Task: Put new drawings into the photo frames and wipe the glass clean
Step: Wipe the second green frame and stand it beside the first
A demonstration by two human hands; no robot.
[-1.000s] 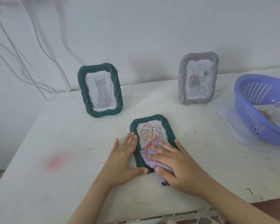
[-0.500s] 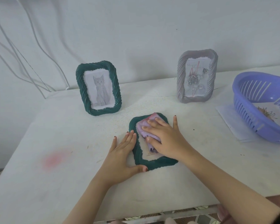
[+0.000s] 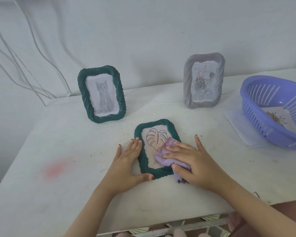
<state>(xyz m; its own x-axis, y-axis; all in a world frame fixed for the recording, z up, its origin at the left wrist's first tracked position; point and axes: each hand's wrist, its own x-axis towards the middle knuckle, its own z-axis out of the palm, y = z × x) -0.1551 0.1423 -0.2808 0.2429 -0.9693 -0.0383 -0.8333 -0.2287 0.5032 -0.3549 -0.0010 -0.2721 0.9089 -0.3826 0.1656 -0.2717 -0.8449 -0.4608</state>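
Head view: my left hand [image 3: 126, 161] lies flat against the leaf frame [image 3: 154, 123]'s left edge, my right hand [image 3: 193, 161] presses the purple cloth [image 3: 162, 158] flat-fingered onto its glass, near the counter [image 3: 58, 134]'s front edge.

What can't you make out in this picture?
- Head view: lower right of the leaf frame, under the cloth and right hand.
- Head view: the basket is cut off by the right edge; its wall hides part of the drawing inside.
- Head view: writing in the grey frame, too small to read.
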